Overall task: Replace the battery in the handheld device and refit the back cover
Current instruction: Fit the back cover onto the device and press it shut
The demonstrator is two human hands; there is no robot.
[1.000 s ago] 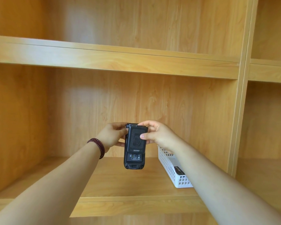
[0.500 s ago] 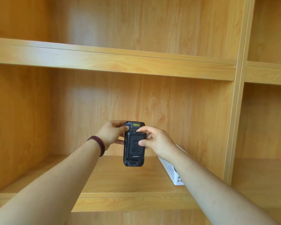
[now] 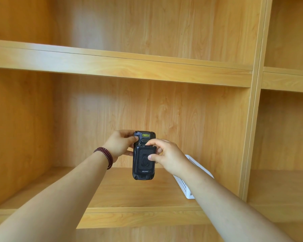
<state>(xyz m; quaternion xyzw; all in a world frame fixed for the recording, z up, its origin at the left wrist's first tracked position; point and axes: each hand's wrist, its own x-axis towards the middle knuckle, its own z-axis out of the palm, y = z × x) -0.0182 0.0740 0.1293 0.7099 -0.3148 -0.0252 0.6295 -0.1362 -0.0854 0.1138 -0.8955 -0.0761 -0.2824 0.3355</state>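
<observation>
A black handheld device [image 3: 144, 137] is held upright in the air in front of the shelf, its back facing me. My left hand [image 3: 120, 144] grips its upper left edge. The black textured back cover [image 3: 142, 160] lies on the device's rear, reaching down to the logo near the bottom. My right hand [image 3: 166, 155] holds the cover, thumb pressed on its right side and fingers on its top edge. A yellow label shows at the device's top. The battery is hidden under the cover.
A white perforated basket [image 3: 191, 189] sits on the wooden shelf board [image 3: 129, 193] behind my right forearm. A shelf divider [image 3: 252, 119] rises at the right. Another shelf board [image 3: 112, 65] runs above.
The back cover has slid down the device, uncovering the yellow label at the top and hiding the lower label. My right hand moved down with it.
</observation>
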